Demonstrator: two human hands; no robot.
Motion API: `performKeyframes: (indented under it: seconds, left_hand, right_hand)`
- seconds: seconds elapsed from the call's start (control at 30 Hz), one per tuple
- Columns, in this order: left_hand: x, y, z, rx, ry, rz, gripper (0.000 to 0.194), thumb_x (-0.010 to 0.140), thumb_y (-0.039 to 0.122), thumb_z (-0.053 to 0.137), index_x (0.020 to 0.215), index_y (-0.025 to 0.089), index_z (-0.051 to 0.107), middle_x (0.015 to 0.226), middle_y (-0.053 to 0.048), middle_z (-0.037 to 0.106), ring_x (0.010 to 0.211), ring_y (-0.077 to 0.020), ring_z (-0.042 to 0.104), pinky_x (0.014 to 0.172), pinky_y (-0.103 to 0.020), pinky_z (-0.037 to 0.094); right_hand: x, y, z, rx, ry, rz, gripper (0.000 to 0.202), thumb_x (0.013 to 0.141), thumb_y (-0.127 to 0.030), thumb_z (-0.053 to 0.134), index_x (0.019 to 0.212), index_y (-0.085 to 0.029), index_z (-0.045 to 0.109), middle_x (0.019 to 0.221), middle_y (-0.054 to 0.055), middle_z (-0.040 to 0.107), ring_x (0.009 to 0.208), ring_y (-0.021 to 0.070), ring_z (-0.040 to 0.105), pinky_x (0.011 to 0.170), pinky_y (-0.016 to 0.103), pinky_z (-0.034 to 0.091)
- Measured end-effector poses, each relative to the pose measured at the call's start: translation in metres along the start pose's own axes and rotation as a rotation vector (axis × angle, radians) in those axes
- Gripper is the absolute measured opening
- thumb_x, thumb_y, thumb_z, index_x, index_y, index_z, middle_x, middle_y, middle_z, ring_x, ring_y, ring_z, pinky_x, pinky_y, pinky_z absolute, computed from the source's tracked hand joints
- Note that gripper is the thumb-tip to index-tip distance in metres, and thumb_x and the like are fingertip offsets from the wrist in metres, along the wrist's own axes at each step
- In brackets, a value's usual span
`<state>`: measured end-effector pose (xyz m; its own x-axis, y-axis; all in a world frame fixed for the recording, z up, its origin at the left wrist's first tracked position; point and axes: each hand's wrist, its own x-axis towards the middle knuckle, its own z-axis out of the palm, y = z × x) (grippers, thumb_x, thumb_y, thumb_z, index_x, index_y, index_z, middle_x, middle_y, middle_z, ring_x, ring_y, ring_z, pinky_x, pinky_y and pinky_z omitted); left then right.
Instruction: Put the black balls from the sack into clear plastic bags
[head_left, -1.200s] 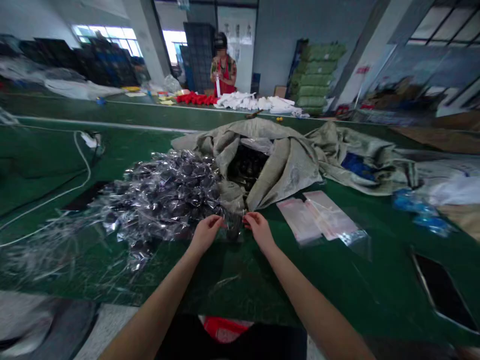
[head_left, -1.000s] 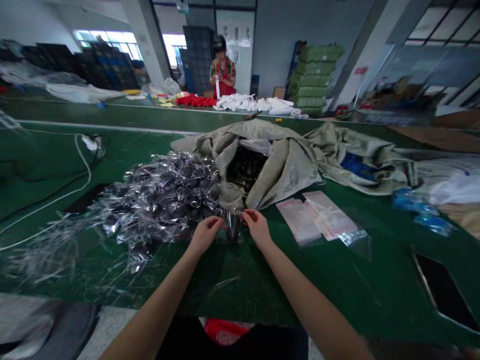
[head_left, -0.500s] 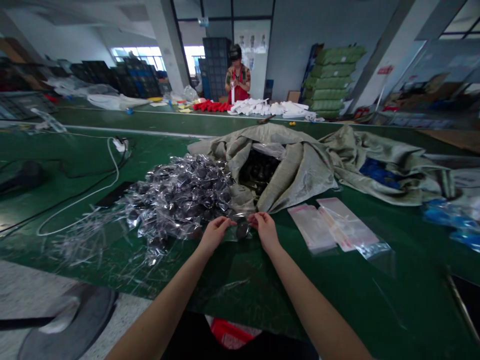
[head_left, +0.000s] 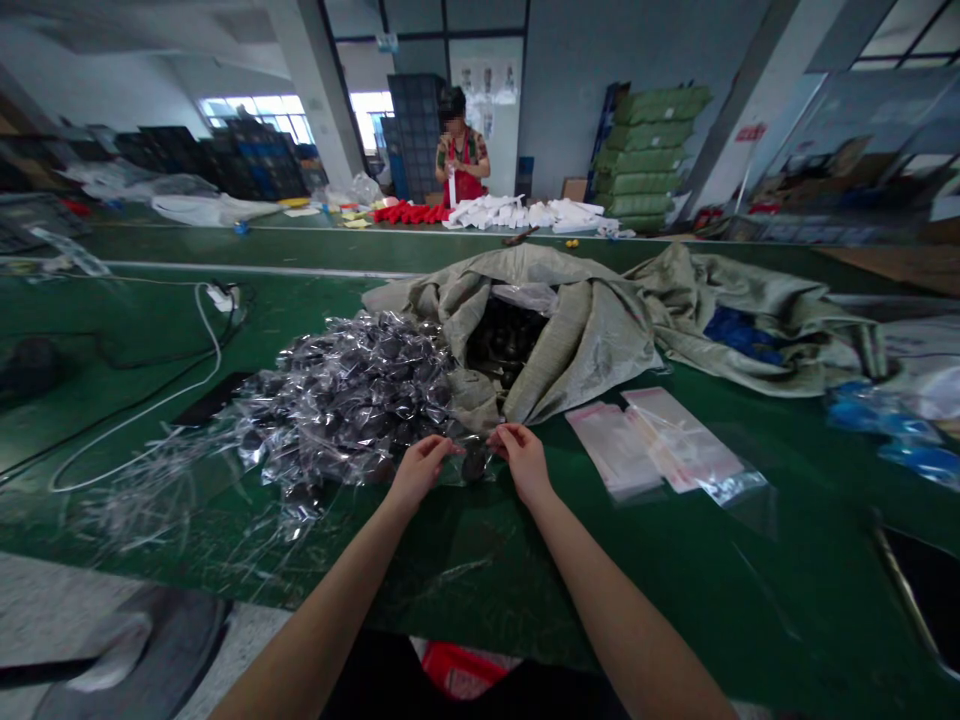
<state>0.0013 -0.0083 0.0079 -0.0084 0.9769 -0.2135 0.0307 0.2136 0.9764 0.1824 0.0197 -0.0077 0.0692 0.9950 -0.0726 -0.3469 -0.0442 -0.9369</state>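
A small clear plastic bag (head_left: 474, 462) with a round dark item inside is stretched between my two hands, just above the green table (head_left: 465, 600). My left hand (head_left: 422, 470) pinches its left upper corner. At the opposite corner, thumb and fingers of my right hand (head_left: 523, 460) are closed on the film. Left of my hands lies a heap of similar bagged dark items (head_left: 352, 390). Behind the bag, an open woven sack (head_left: 585, 340) shows loose dark round pieces (head_left: 510, 335) inside. What the items are exactly, I cannot tell.
Flat stacks of clear bags (head_left: 660, 440) lie to the right, a phone (head_left: 919, 590) at the right edge. Plastic strips (head_left: 150, 490) and a white cable (head_left: 210, 370) are at left. Across the tables, a person (head_left: 461, 155) stands behind red and white pieces (head_left: 517, 212).
The view has turned slightly right, so everything sits a little further left. Both hands keep their pinch on the bag, with little other movement.
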Motion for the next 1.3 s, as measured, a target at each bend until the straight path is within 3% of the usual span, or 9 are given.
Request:
performKeyframes:
  seconds: [0.07, 0.13, 0.2, 0.3, 0.4, 0.47, 0.57, 0.77, 1.3]
  left_hand:
    - [0.0, 0.002, -0.001, 0.077, 0.006, 0.019, 0.042, 0.079, 0.056, 0.058, 0.084, 0.016, 0.066, 0.044, 0.008, 0.036, 0.039, -0.0067, 0.029, 0.04, -0.02, 0.019]
    - [0.0, 0.007, -0.001, 0.232, 0.054, 0.104, 0.038, 0.082, 0.052, 0.056, 0.081, 0.015, 0.068, 0.054, 0.003, 0.053, 0.049, -0.0104, 0.047, 0.048, -0.022, 0.033]
    - [-0.001, 0.013, 0.001, 0.434, 0.2, 0.243, 0.031, 0.082, 0.046, 0.057, 0.082, 0.016, 0.067, 0.075, -0.004, 0.066, 0.07, -0.0161, 0.06, 0.065, -0.026, 0.044]
    - [-0.002, 0.024, 0.012, 0.708, 0.368, 0.489, 0.024, 0.085, 0.038, 0.057, 0.095, 0.018, 0.064, 0.094, -0.007, 0.069, 0.088, -0.0202, 0.063, 0.079, -0.03, 0.045]
    - [0.001, 0.034, 0.028, 0.912, 0.195, 0.675, 0.025, 0.091, 0.035, 0.048, 0.103, 0.02, 0.065, 0.104, -0.008, 0.069, 0.089, -0.0193, 0.064, 0.077, -0.028, 0.046]
    - [0.005, 0.04, 0.039, 1.033, 0.071, 0.725, 0.029, 0.093, 0.035, 0.045, 0.108, 0.023, 0.066, 0.11, -0.007, 0.068, 0.088, -0.0189, 0.065, 0.072, -0.027, 0.046]
    - [0.015, 0.048, 0.049, 1.164, -0.018, 0.76, 0.031, 0.094, 0.034, 0.043, 0.11, 0.025, 0.068, 0.115, -0.007, 0.068, 0.088, -0.019, 0.066, 0.068, -0.027, 0.045]
    - [0.026, 0.057, 0.048, 1.303, -0.084, 0.799, 0.029, 0.093, 0.032, 0.046, 0.102, 0.024, 0.072, 0.109, -0.006, 0.071, 0.085, -0.0189, 0.066, 0.065, -0.026, 0.044]
    - [0.032, 0.076, 0.044, 1.248, -0.25, 0.744, 0.028, 0.091, 0.033, 0.048, 0.095, 0.026, 0.075, 0.097, -0.005, 0.074, 0.086, -0.0197, 0.066, 0.074, -0.027, 0.046]
  right_hand:
    - [-0.001, -0.001, -0.001, 0.015, -0.007, 0.004, 0.026, 0.07, -0.042, 0.071, 0.079, -0.019, 0.065, 0.074, 0.002, 0.069, 0.071, 0.0167, 0.066, 0.069, 0.03, 0.052]
    - [-0.002, -0.001, -0.001, 0.012, -0.009, 0.002, 0.026, 0.07, -0.042, 0.072, 0.079, -0.018, 0.065, 0.073, 0.002, 0.069, 0.071, 0.0168, 0.065, 0.068, 0.03, 0.052]
    - [-0.002, -0.001, -0.002, 0.006, -0.007, -0.001, 0.028, 0.07, -0.042, 0.072, 0.083, -0.018, 0.065, 0.072, 0.002, 0.069, 0.071, 0.017, 0.066, 0.067, 0.03, 0.052]
    - [-0.002, -0.001, -0.003, 0.014, -0.006, -0.012, 0.031, 0.071, -0.042, 0.071, 0.089, -0.018, 0.066, 0.073, 0.002, 0.07, 0.073, 0.0175, 0.066, 0.067, 0.03, 0.053]
    - [-0.001, 0.0, -0.004, 0.01, -0.01, -0.032, 0.03, 0.072, -0.042, 0.069, 0.09, -0.018, 0.066, 0.076, 0.003, 0.07, 0.074, 0.0173, 0.066, 0.068, 0.029, 0.054]
    - [0.0, 0.001, -0.005, -0.007, -0.012, -0.052, 0.027, 0.073, -0.04, 0.068, 0.09, -0.019, 0.066, 0.08, 0.003, 0.07, 0.075, 0.017, 0.066, 0.07, 0.03, 0.054]
    - [0.0, 0.002, -0.006, -0.037, -0.021, -0.09, 0.024, 0.075, -0.038, 0.064, 0.088, -0.019, 0.066, 0.086, 0.004, 0.071, 0.078, 0.0172, 0.066, 0.077, 0.032, 0.055]
    - [-0.004, -0.003, -0.003, -0.142, -0.017, -0.17, 0.019, 0.076, -0.033, 0.058, 0.088, -0.019, 0.064, 0.085, 0.004, 0.07, 0.079, 0.0177, 0.066, 0.08, 0.032, 0.054]
    - [-0.013, -0.016, -0.003, -0.309, -0.009, -0.303, 0.013, 0.081, -0.03, 0.052, 0.085, -0.022, 0.063, 0.079, 0.001, 0.069, 0.076, 0.0177, 0.067, 0.076, 0.03, 0.053]
